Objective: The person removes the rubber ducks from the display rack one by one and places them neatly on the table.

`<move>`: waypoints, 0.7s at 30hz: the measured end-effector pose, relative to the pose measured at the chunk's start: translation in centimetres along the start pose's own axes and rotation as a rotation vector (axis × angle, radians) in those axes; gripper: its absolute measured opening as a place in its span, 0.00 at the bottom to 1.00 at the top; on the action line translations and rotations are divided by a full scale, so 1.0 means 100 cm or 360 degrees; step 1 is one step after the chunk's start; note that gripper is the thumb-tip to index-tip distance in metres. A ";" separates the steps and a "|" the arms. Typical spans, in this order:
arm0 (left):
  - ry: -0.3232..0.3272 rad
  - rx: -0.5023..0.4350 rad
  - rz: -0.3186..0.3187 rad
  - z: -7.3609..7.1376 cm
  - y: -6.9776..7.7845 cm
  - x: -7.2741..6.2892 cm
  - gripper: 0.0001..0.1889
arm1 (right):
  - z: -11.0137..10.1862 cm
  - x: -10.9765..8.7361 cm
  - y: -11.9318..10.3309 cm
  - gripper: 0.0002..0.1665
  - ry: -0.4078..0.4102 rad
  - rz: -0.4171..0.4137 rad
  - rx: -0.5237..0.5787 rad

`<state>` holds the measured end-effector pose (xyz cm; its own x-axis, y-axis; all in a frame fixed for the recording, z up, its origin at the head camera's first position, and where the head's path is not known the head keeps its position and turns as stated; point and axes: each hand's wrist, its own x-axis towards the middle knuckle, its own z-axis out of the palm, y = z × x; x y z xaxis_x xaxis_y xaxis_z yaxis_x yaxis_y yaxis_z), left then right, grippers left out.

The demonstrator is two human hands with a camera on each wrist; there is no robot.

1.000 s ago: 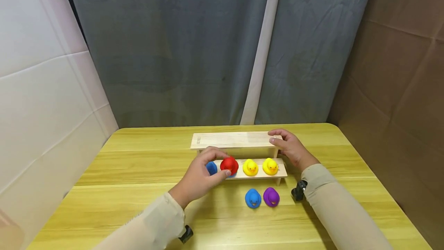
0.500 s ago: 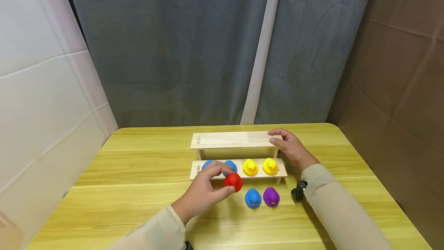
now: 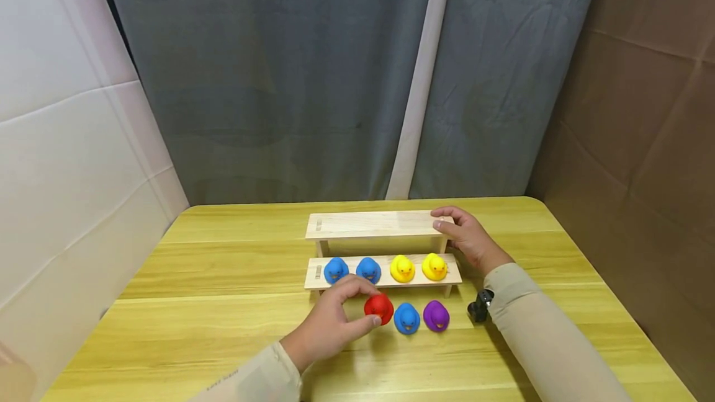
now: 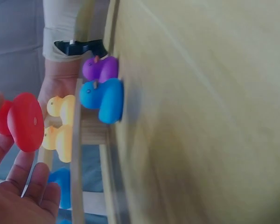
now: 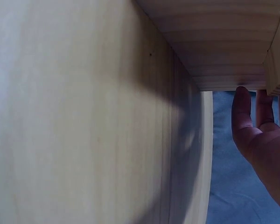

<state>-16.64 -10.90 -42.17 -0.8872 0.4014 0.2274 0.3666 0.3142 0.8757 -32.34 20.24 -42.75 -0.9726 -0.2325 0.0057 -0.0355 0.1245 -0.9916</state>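
Red duck (image 3: 378, 308), pinched by left hand (image 3: 329, 326), lowered nearer bench (image 3: 223, 290) front edge, placement seemingly pending; upper shelf (image 3: 363, 224) corner gripped by right hand (image 3: 472, 241).

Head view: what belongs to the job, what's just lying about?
Likely job: red toy duck in left grip; pale wooden upper shelf, touching right grip; pale wooden lower shelf; blue toy ducks; yellow toy ducks; purple toy duck.
Likely not: grey cloth backdrop; brown cloth panel.
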 end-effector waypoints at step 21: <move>-0.0088 0.0318 -0.0071 0.011 -0.017 -0.004 0.12 | 0.000 0.001 0.001 0.24 0.0007 -0.0007 -0.0006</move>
<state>-16.61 -10.62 -44.27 -0.8891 0.4280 0.1619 0.3804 0.4947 0.7814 -32.41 20.22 -42.81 -0.9734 -0.2289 0.0106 -0.0408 0.1273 -0.9910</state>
